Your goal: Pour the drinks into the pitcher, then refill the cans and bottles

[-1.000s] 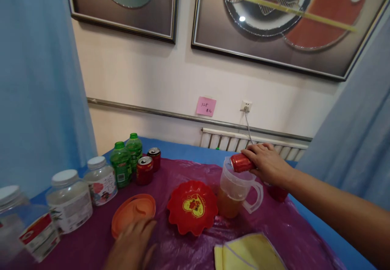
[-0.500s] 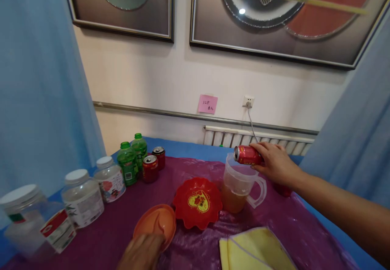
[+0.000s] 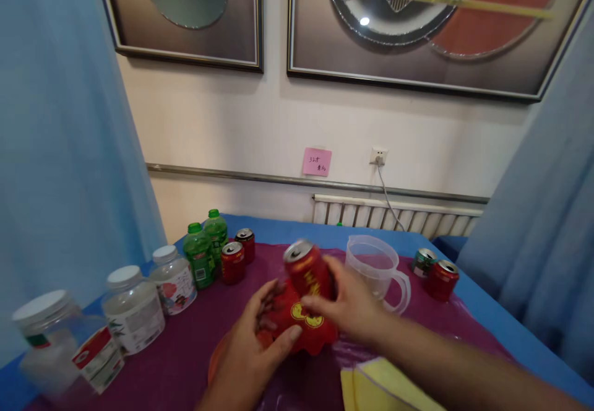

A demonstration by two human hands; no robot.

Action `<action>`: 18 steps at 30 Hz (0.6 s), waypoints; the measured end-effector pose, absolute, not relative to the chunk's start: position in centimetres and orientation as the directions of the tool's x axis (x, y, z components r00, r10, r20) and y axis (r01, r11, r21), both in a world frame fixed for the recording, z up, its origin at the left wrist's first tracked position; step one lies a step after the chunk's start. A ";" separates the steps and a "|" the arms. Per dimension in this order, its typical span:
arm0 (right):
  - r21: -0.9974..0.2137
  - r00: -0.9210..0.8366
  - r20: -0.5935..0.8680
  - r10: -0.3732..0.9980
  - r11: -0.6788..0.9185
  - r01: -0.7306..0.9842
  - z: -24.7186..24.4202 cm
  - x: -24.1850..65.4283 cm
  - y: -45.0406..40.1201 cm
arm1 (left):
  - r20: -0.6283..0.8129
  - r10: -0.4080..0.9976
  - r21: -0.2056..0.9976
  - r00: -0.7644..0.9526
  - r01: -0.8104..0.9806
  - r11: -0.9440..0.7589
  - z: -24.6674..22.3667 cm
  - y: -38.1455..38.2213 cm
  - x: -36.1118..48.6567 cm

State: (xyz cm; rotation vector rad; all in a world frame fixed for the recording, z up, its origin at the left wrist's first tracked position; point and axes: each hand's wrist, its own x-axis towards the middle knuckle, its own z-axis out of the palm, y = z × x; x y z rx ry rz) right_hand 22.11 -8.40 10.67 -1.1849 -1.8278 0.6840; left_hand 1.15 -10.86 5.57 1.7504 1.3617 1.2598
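Note:
My right hand (image 3: 341,299) grips a red drink can (image 3: 307,268), top side up and slightly tilted, above the red scalloped plate (image 3: 320,340). Just left of the can, my left hand (image 3: 262,337) is open, its fingers spread and apart from it. Beneath my left hand lies an orange dish (image 3: 216,355), mostly covered. To the right of the held can stands a clear plastic measuring jug (image 3: 371,259); my forearm hides its lower part. A folded yellow cloth (image 3: 383,389) lies at the near edge, partly under my right forearm.
Two red cans (image 3: 232,263), two green bottles (image 3: 199,256) and several white-lidded jars (image 3: 132,312) line the left side. A green can (image 3: 424,262) and another red can (image 3: 442,281) stand at the right. Purple plastic sheeting (image 3: 185,349) covers the blue table.
My right hand has brought the can from over the jug leftward to above the plate, turning it nearly upright. My left hand has risen from the orange dish toward the can.

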 end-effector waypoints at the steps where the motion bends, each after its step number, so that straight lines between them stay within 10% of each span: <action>1: -0.790 -0.242 0.352 0.904 0.426 0.441 9.7 20.4 -9.1 | 0.311 0.950 0.889 0.008 0.351 -0.294 6.0 -10.9 1.6; 12: -0.781 -0.483 0.040 0.874 0.329 0.531 -1.3 20.7 -12.3 | 0.320 0.893 0.677 -0.317 0.736 0.019 4.2 -2.8 -8.9; 18: -0.789 -0.311 0.230 0.922 0.364 0.495 -6.2 28.2 -13.6 | 0.290 0.915 0.545 -0.280 0.834 0.082 2.2 1.1 -11.9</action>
